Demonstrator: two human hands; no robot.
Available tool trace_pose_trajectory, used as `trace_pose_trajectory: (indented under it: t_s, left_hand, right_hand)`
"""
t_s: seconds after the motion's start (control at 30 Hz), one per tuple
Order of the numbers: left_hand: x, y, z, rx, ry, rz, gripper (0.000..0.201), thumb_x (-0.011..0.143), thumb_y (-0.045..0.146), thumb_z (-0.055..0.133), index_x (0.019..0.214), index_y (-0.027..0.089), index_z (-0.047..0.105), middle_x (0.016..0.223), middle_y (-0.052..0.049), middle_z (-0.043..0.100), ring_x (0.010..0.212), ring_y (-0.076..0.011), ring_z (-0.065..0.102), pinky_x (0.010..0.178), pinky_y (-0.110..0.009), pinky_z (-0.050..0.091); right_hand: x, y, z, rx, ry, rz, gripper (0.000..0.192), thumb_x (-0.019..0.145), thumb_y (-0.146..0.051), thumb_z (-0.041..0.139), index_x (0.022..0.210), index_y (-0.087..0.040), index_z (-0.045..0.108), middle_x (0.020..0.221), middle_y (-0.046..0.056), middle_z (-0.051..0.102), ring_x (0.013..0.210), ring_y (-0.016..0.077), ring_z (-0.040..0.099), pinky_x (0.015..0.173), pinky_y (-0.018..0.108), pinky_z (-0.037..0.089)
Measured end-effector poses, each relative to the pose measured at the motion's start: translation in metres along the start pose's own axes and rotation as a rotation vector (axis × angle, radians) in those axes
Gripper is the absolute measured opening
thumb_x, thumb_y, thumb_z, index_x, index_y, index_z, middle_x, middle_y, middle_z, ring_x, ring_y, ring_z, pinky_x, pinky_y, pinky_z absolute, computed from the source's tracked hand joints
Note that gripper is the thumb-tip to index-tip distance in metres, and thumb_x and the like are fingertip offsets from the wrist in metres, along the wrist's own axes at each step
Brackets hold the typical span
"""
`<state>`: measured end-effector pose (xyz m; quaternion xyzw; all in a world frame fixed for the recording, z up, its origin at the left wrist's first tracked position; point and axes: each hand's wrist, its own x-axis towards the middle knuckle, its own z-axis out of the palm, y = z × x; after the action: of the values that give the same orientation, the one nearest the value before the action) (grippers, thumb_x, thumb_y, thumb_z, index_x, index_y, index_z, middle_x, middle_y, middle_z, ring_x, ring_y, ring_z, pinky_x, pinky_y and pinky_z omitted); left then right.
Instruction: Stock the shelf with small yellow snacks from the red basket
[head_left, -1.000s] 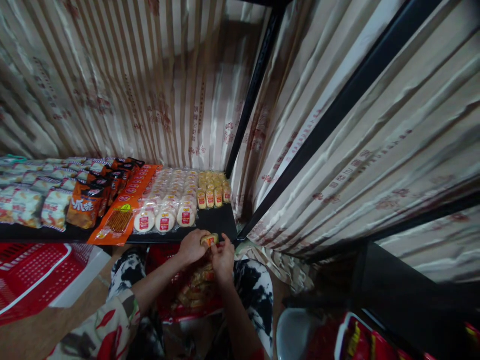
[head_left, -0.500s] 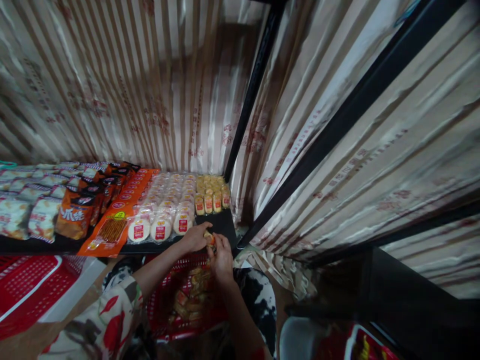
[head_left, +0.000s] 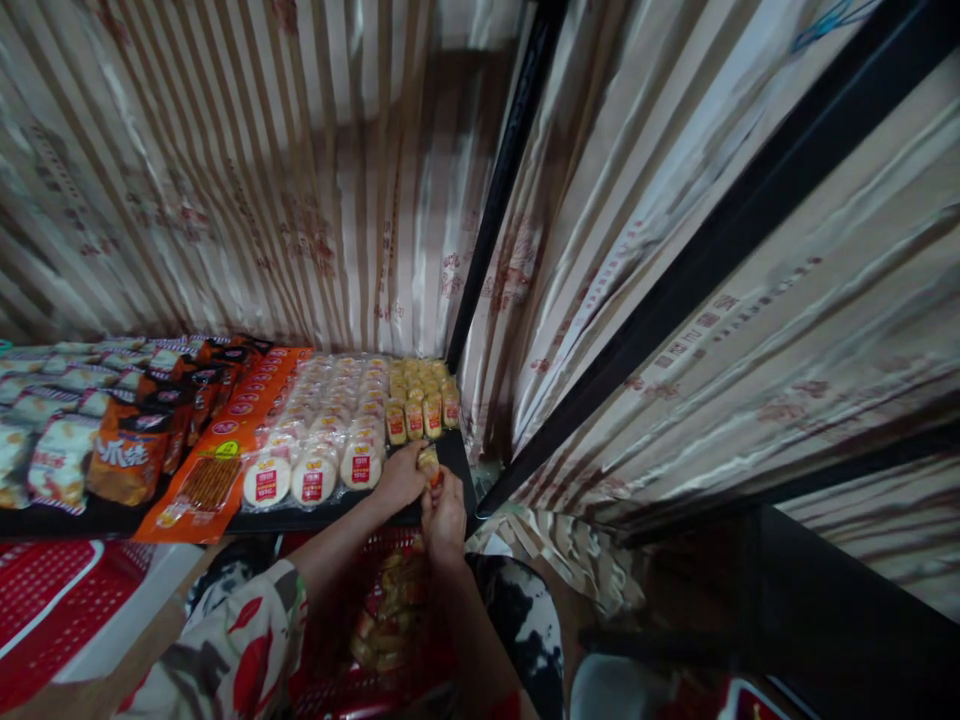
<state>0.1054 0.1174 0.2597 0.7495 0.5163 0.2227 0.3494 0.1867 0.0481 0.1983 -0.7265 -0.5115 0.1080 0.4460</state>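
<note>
Both hands meet at the front right corner of a black shelf [head_left: 450, 455]. Left hand [head_left: 401, 478] and right hand [head_left: 444, 515] are clamped together on one small yellow snack packet [head_left: 429, 463]; the packet sits at 1 o'clock of the left hand and 11 o'clock of the right, pinched between the fingertips, just over the shelf edge. Row of like yellow packets [head_left: 420, 400] stands at 12 o'clock of it, near, not touching. Round white cakes with red labels [head_left: 330, 440] lie at 9 o'clock, just beside the left hand. Further at 9 o'clock: flat orange packs [head_left: 217, 470], then dark orange bags [head_left: 131, 455], then pale bags [head_left: 52, 455] at the left edge. Red basket [head_left: 375, 620] holding more packets sits on the lap at 6 o'clock. Another red basket [head_left: 45, 620] low left. Striped curtain [head_left: 262, 180] behind the shelf, black frame post [head_left: 502, 180] at the corner.
</note>
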Motion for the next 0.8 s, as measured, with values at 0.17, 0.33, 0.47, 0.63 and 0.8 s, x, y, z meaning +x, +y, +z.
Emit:
trace_pose_trajectory:
  t_s: [0.17,0.33,0.47,0.63,0.8]
  left_hand:
    - [0.008,-0.003,0.005,-0.131,0.06,-0.045,0.042,0.078,0.005,0.044,0.119,0.013,0.053,0.106,-0.007,0.067,0.095,-0.0137,0.062,0.088,-0.024,0.047]
    - [0.012,-0.005,0.01,-0.233,0.083,-0.067,0.036,0.081,0.004,0.042,0.112,0.016,0.056,0.102,-0.004,0.068,0.093,-0.0122,0.063,0.089,-0.025,0.048]
    - [0.014,-0.004,0.012,-0.074,0.129,-0.017,0.037,0.077,0.0,0.042,0.106,0.015,0.06,0.106,-0.006,0.066,0.101,-0.0146,0.061,0.093,-0.029,0.046]
    - [0.019,-0.007,0.012,0.375,0.215,0.265,0.039,0.077,0.002,0.045,0.112,0.012,0.059,0.125,-0.011,0.057,0.127,-0.0228,0.039,0.105,-0.039,0.036]
    - [0.03,-0.019,0.017,0.675,0.199,0.44,0.04,0.086,0.013,0.042,0.124,0.014,0.051,0.143,-0.007,0.039,0.137,-0.0273,0.022,0.106,-0.048,0.034]
  right_hand:
    - [0.012,0.002,0.004,-0.01,0.047,0.036,0.038,0.082,-0.023,0.042,0.118,-0.014,0.05,0.097,0.011,0.054,0.068,0.0167,0.055,0.071,0.032,0.048]
    - [0.022,-0.001,0.008,-0.019,0.119,0.047,0.041,0.083,-0.027,0.043,0.121,-0.014,0.048,0.098,0.012,0.055,0.07,0.0174,0.056,0.069,0.032,0.048]
    - [0.029,-0.003,0.011,0.018,0.171,0.059,0.044,0.083,-0.026,0.043,0.125,-0.013,0.042,0.1,0.012,0.055,0.068,0.0164,0.057,0.067,0.031,0.047]
    - [0.04,0.002,0.014,0.04,0.206,0.064,0.033,0.083,-0.027,0.043,0.114,-0.017,0.046,0.094,0.008,0.057,0.065,0.0151,0.056,0.067,0.03,0.046]
    - [0.049,0.008,0.014,0.034,0.245,0.065,0.033,0.086,-0.034,0.041,0.113,-0.016,0.047,0.099,0.011,0.057,0.067,0.0153,0.056,0.067,0.03,0.047]
